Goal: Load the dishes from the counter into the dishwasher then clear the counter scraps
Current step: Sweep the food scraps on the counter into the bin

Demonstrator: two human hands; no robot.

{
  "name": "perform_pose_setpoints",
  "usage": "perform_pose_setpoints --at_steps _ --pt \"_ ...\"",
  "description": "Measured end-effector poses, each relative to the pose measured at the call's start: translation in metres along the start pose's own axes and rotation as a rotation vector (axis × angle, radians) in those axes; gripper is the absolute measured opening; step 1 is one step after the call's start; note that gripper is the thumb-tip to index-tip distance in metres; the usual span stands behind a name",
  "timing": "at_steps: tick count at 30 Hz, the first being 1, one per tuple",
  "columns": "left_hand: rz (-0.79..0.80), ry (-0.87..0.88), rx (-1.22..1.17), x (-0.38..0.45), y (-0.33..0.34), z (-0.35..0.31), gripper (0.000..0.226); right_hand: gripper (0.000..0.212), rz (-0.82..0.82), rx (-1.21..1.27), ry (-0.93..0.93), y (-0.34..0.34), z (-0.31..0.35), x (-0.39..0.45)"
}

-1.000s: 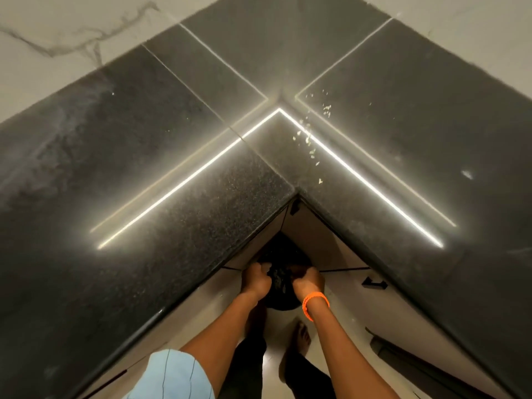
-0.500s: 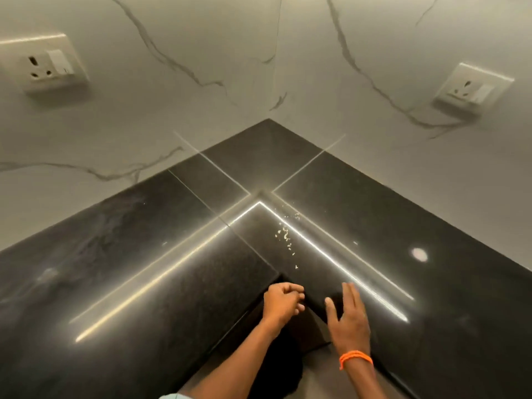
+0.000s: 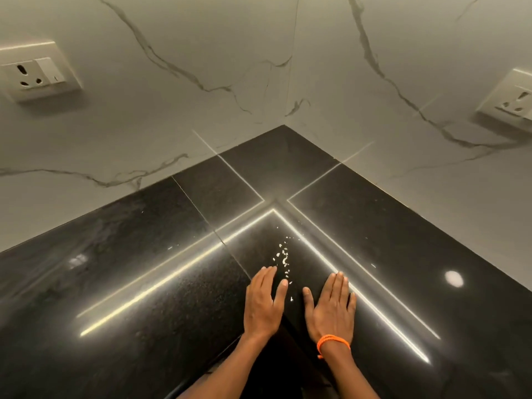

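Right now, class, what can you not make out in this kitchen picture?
- Head view: dishwasher and dishes, out of frame.
- Scraps: too small to say what they are.
- Right socket: cut off by the edge.
- Whether the left hand and right hand touch the counter: unclear.

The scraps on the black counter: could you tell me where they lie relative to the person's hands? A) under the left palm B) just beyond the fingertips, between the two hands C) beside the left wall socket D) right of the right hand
B: the pale scraps are scattered on the counter just past the fingertips, in line with the gap between the flat left hand and right hand.
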State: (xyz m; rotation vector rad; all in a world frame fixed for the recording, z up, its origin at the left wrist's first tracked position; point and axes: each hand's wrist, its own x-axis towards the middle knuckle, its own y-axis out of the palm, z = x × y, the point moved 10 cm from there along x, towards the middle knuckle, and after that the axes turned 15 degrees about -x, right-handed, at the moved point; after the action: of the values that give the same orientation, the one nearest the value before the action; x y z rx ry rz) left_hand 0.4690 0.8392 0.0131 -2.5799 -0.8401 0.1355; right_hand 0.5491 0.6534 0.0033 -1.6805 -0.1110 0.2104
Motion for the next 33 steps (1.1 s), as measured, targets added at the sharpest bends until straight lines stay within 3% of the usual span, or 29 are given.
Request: perform_pose_setpoints --at_steps 2,6,9,12,14,17,19,26,33 --pt "-0.088 0.023 -0.044 -0.003 -0.005 -0.004 0.059 0.092 0.01 -0.002 -0.049 0.0 0.007 0.024" --pt "-0.206 -0.035 -0.37 -0.026 -0.007 -0.011 0.028 0.094 0.006 -0.018 -0.172 -0.005 0.024 0.076" --pt "-0.416 -0.397 -0.724 -0.068 0.009 0.017 0.029 0.093 -0.005 -0.033 -0.248 -0.008 0.039 0.114" --pt "-0.685 -0.902 -1.271 -0.12 0.05 0.064 0.037 0.09 -0.016 -0.039 -0.326 -0.011 0.053 0.15" --pt "-0.78 -1.085 -1.631 -0.132 0.073 0.076 0.043 0.087 -0.021 -0.042 -0.414 -0.012 0.066 0.172" --pt "-0.814 -1.049 -1.967 -0.114 0.075 0.086 0.044 0.086 -0.044 -0.068 -0.565 -0.017 0.088 0.196" --pt "-0.773 -0.986 -2.055 -0.096 0.071 0.087 0.045 0.085 -0.052 -0.087 -0.676 -0.018 0.105 0.201" --pt "-0.657 -0.991 -2.13 -0.093 0.076 0.094 0.051 0.08 -0.089 -0.141 -1.114 -0.02 0.152 0.144" --pt "-0.54 -0.97 -2.18 -0.09 0.074 0.085 0.061 0.077 -0.088 -0.172 -1.235 -0.018 0.136 0.062"
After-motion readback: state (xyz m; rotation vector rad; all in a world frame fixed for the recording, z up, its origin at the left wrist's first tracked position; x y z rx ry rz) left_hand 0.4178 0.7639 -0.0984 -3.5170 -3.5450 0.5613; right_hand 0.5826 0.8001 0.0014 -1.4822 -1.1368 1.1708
